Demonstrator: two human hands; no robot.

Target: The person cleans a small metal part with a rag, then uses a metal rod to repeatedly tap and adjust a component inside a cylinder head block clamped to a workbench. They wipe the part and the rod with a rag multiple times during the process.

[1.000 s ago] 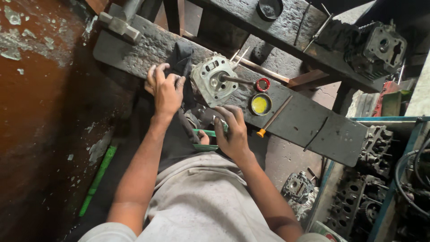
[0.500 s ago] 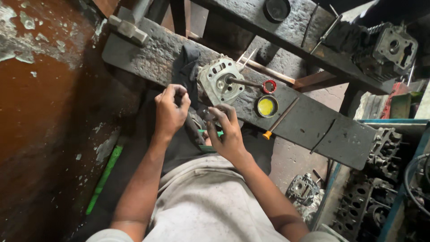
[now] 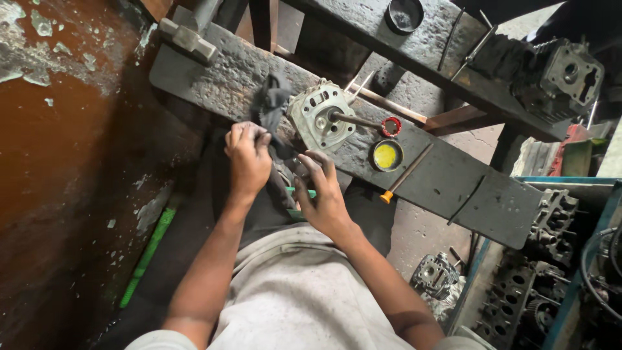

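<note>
Right now both hands are working just below the edge of the grimy workbench (image 3: 447,175). The left hand (image 3: 248,157) has its fingers curled and pinched on a dark rag (image 3: 272,107), which trails up onto the bench beside the cylinder head (image 3: 321,116). The right hand (image 3: 324,194) sits just beside it, fingers bent around some small dark part, though what it is I cannot tell from this angle. A green-handled tool (image 3: 301,194) lies under that hand, across the lap.

The cylinder head rests on the bench, tilted toward the person, with a metal rod (image 3: 356,120) poking out of its face. Near it sit a red ring (image 3: 391,126) and a small tin of yellow paste (image 3: 387,155), lid off. By my reading, the wiping of that small part is under way, and the head itself stands untouched for the moment.
</note>
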